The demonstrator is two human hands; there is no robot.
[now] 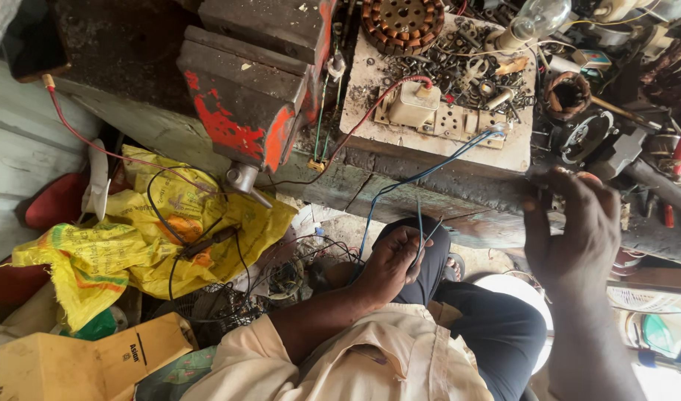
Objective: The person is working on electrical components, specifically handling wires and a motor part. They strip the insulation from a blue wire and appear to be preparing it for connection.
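Observation:
My left hand is closed around thin blue wires that run up to a white switchboard on the wooden workbench. My right hand rests at the bench's front edge, fingers pinched on the end of a small dark object that I cannot make out. A cream socket box with a red wire sits on the board.
A red and grey bench vise juts over the bench edge. A motor stator, a clear bulb, screws and parts litter the bench. Below lie a yellow sack, black cables and a cardboard box.

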